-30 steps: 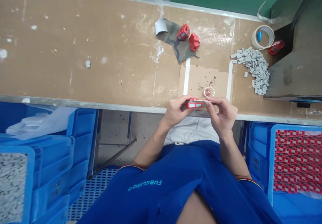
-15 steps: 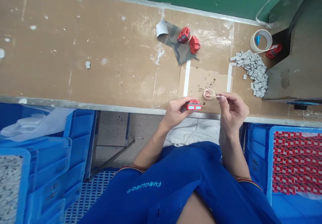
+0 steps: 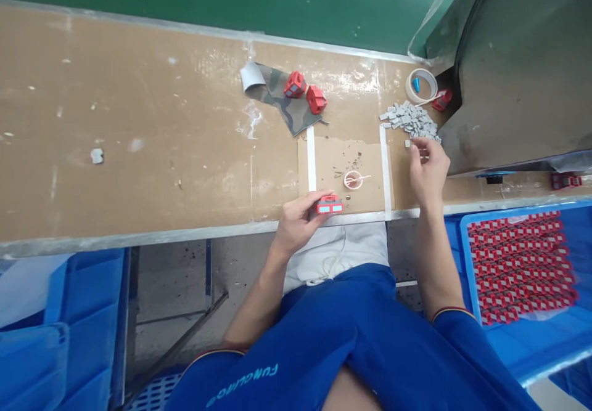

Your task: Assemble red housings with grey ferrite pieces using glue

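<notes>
My left hand [image 3: 298, 221] grips a small red toy vehicle part [image 3: 329, 204] with two pale blue windows, near the table's front edge. Just beyond it stands a small cup [image 3: 353, 180] with a thin stick [image 3: 363, 178] leaning in it. At the near side of a pile of small grey plastic pieces [image 3: 411, 118] is my right hand [image 3: 430, 167], thumb and fingers drawn together. Whatever lies between those fingertips is hidden. One loose grey piece [image 3: 407, 143] lies just left of them.
Two red parts [image 3: 317, 99] sit on a camouflage cloth strip [image 3: 282, 100]. A tape roll [image 3: 421, 86] holds a blue cone. Right of it are another red part [image 3: 443, 100] and a large metal box [image 3: 522, 78]. A blue crate [image 3: 472, 275] contains rows of red parts.
My right hand has let go of the stick, leaving it in the cup, and moved right to the grey pieces. My left hand still holds the red part. The camera view has shifted right.
</notes>
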A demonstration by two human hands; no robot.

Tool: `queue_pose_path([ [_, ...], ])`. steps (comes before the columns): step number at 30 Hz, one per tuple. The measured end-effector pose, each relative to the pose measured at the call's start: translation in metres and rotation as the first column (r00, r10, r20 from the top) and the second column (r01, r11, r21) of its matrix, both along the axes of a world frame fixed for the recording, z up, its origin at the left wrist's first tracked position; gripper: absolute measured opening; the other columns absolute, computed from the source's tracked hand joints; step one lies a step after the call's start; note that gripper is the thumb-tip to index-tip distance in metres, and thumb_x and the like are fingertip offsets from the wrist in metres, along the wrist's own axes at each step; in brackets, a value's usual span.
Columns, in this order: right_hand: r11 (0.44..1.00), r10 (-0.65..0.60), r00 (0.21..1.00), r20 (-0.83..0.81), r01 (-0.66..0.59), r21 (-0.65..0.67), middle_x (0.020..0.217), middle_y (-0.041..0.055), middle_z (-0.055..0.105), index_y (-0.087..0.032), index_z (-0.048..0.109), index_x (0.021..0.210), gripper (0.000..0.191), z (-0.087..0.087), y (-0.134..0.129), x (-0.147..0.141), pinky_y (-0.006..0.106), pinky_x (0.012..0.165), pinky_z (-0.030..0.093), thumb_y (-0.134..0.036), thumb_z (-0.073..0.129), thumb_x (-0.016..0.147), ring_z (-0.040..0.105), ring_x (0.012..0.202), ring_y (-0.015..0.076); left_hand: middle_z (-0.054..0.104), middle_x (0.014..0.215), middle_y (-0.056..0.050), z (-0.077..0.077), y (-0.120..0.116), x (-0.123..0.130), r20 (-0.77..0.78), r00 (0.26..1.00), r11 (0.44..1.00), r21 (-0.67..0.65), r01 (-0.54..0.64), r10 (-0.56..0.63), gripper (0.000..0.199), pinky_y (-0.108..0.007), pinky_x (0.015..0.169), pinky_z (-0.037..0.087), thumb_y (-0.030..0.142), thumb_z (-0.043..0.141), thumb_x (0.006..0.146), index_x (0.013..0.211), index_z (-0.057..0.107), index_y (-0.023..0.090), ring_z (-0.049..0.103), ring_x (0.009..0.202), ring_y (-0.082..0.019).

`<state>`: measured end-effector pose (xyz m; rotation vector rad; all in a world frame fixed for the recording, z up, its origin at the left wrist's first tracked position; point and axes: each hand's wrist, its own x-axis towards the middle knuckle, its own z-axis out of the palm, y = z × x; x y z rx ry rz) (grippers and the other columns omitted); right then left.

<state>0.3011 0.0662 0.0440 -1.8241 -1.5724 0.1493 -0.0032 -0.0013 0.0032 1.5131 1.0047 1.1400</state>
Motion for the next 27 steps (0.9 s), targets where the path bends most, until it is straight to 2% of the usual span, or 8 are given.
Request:
queue_pose_path([
  [4, 0.972, 0.039, 0.979, 0.201, 0.010, -0.233, 0.106, 0.0152, 0.075, -0.018, 0.075, 0.104, 0.020, 0.000, 0.036, 0.026, 0.049, 0.098, 0.054, -0.024, 0.061, 0.092, 0.069, 0.094, 0.0296, 0.085, 0.116, -0.010, 0.001, 0.001, 0.000, -0.001, 1.000, 0.999, 0.046, 0.010, -0.010, 0.036, -0.032, 0.094, 0.065, 0.031, 0.078, 0.095, 0.129, 0.076, 0.019, 0.082, 0.104, -0.021],
  [8, 0.935, 0.183, 0.945, 0.271, -0.082, -0.345, 0.103, 0.0144, 0.075, -0.020, 0.077, 0.102, 0.022, 0.008, 0.045, 0.026, 0.049, 0.097, 0.053, -0.019, 0.060, 0.088, 0.068, 0.098, 0.0324, 0.085, 0.116, -0.010, 0.001, 0.002, 0.000, 0.017, 1.000, 0.996, 0.089, 0.014, -0.016, 0.035, -0.030, 0.094, 0.064, 0.029, 0.076, 0.096, 0.130, 0.076, 0.020, 0.081, 0.104, -0.019],
  [11, 0.925, 0.279, 0.933, 0.227, -0.198, -0.323, 0.100, 0.0132, 0.075, -0.020, 0.079, 0.104, 0.025, 0.015, 0.033, 0.022, 0.045, 0.092, 0.054, -0.021, 0.058, 0.090, 0.068, 0.093, 0.0302, 0.085, 0.115, -0.009, 0.001, 0.002, 0.000, 0.026, 1.000, 0.995, 0.103, 0.003, -0.006, 0.035, -0.028, 0.093, 0.063, 0.027, 0.077, 0.096, 0.130, 0.076, 0.020, 0.081, 0.103, -0.018],
  [13, 0.923, 0.293, 0.946, 0.136, -0.243, -0.298, 0.096, 0.0117, 0.076, -0.020, 0.079, 0.099, 0.023, 0.017, 0.018, 0.019, 0.042, 0.085, 0.055, -0.026, 0.058, 0.092, 0.068, 0.085, 0.0268, 0.085, 0.114, -0.010, 0.000, 0.001, 0.000, 0.020, 1.000, 0.995, 0.100, -0.003, 0.001, 0.036, -0.028, 0.091, 0.063, 0.027, 0.077, 0.095, 0.130, 0.076, 0.020, 0.081, 0.101, -0.018],
  [16, 0.935, 0.207, 0.976, -0.066, -0.217, -0.282, 0.088, 0.0086, 0.078, -0.020, 0.077, 0.092, 0.020, 0.012, -0.006, 0.012, 0.037, 0.076, 0.056, -0.035, 0.065, 0.090, 0.070, 0.077, 0.0234, 0.084, 0.115, -0.011, -0.003, 0.000, -0.001, 0.022, 1.000, 0.998, 0.067, -0.003, 0.001, 0.040, -0.029, 0.090, 0.063, 0.030, 0.078, 0.095, 0.134, 0.075, 0.020, 0.081, 0.101, -0.019],
  [18, 0.943, 0.154, 0.978, -0.141, -0.189, -0.275, 0.087, 0.0077, 0.078, -0.020, 0.077, 0.088, 0.021, 0.007, -0.019, 0.009, 0.036, 0.074, 0.056, -0.040, 0.070, 0.088, 0.070, 0.075, 0.0228, 0.084, 0.118, -0.012, -0.006, -0.001, -0.001, 0.025, 1.000, 0.999, 0.040, 0.002, -0.003, 0.043, -0.031, 0.089, 0.063, 0.032, 0.078, 0.095, 0.136, 0.075, 0.021, 0.081, 0.103, -0.021],
  [23, 0.959, 0.176, 0.984, -0.004, -0.173, -0.226, 0.085, 0.0068, 0.075, -0.021, 0.075, 0.080, 0.016, 0.005, -0.032, 0.011, 0.036, 0.072, 0.055, -0.034, 0.070, 0.087, 0.066, 0.071, 0.0206, 0.083, 0.121, -0.011, -0.008, 0.000, -0.002, 0.041, 0.999, 0.996, 0.089, 0.026, -0.029, 0.045, -0.032, 0.094, 0.062, 0.028, 0.077, 0.096, 0.141, 0.072, 0.024, 0.080, 0.106, -0.020],
  [27, 0.949, 0.225, 0.974, 0.011, -0.216, -0.231, 0.082, 0.0060, 0.075, -0.022, 0.073, 0.082, 0.012, 0.025, -0.043, 0.001, 0.035, 0.071, 0.054, -0.029, 0.067, 0.090, 0.066, 0.072, 0.0208, 0.083, 0.112, -0.008, -0.006, 0.006, -0.002, 0.064, 0.994, 0.970, 0.233, 0.068, -0.085, 0.053, -0.030, 0.087, 0.061, 0.020, 0.074, 0.097, 0.149, 0.067, 0.030, 0.076, 0.095, -0.016],
])
